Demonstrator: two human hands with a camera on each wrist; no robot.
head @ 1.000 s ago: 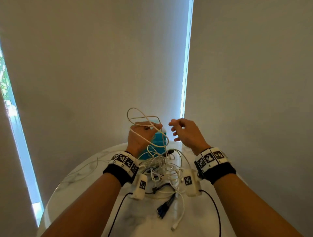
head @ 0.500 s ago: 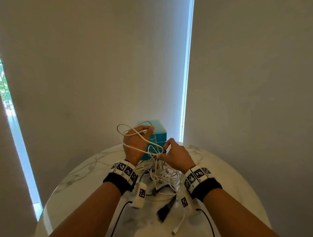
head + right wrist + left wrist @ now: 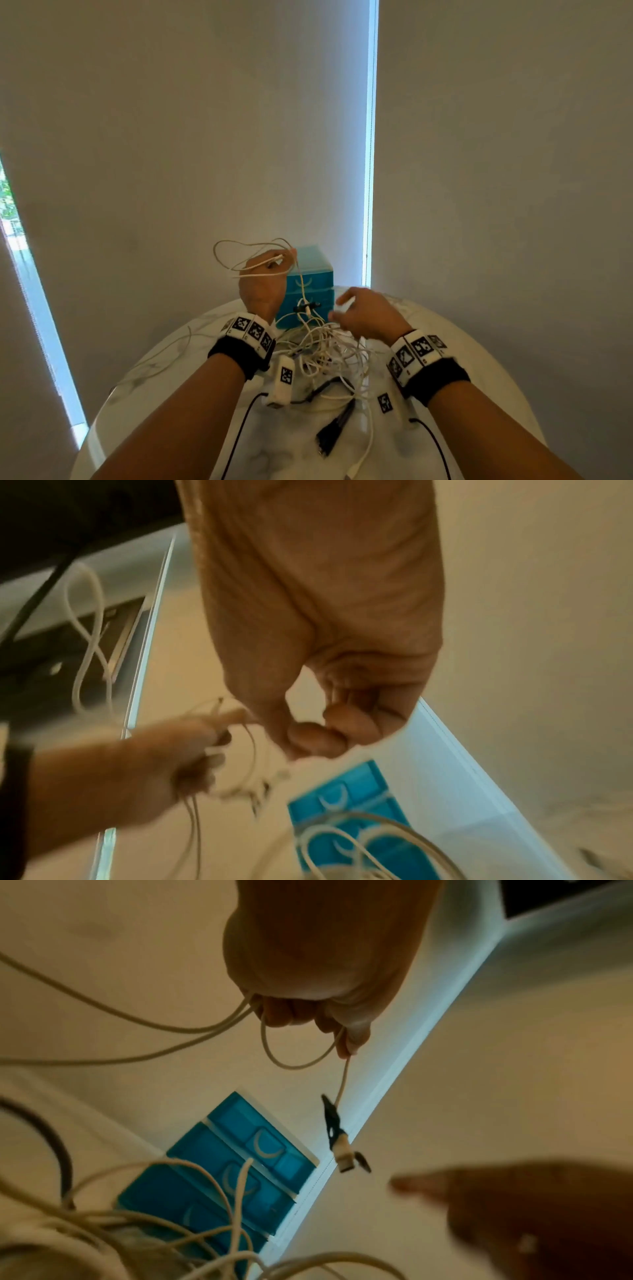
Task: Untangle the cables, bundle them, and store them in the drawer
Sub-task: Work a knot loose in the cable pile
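My left hand [image 3: 270, 270] is raised above the table and grips several loops of beige cable [image 3: 236, 260]. In the left wrist view its thumb and finger [image 3: 346, 1042] pinch a strand whose connector end hangs down with a black clip [image 3: 334, 1123] on it. A tangle of white cables [image 3: 329, 353] lies on the table between my wrists. My right hand [image 3: 363, 315] hovers blurred just right of the hanging strand, fingers curled toward the thumb [image 3: 318, 731] with nothing plainly between them. The teal drawer unit [image 3: 313, 274] stands behind the tangle, drawers closed.
The round marble table [image 3: 154, 373] stands against window blinds. A black plug with its cable [image 3: 334, 431] lies near the front, and a white connector [image 3: 352, 471] lies close to the front edge. Black sensor leads run from both wrists.
My left hand has lifted its cable loops higher. My right hand has come off the tangle by the clip and moved right.
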